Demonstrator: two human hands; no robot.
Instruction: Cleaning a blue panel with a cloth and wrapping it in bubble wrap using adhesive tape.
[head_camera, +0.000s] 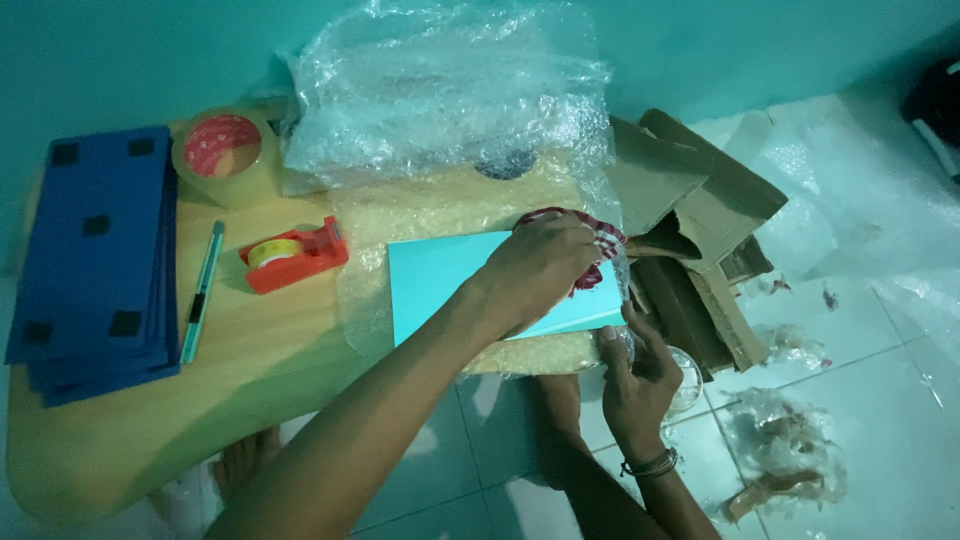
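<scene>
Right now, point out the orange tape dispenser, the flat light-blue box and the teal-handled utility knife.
orange tape dispenser (297, 257), head view, middle of its body.
flat light-blue box (440, 280), head view, bare top face.
teal-handled utility knife (203, 290), head view, mid-handle.

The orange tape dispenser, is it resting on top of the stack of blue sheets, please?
No, the orange tape dispenser sits on the bare wooden table, apart from the blue sheets.
</scene>
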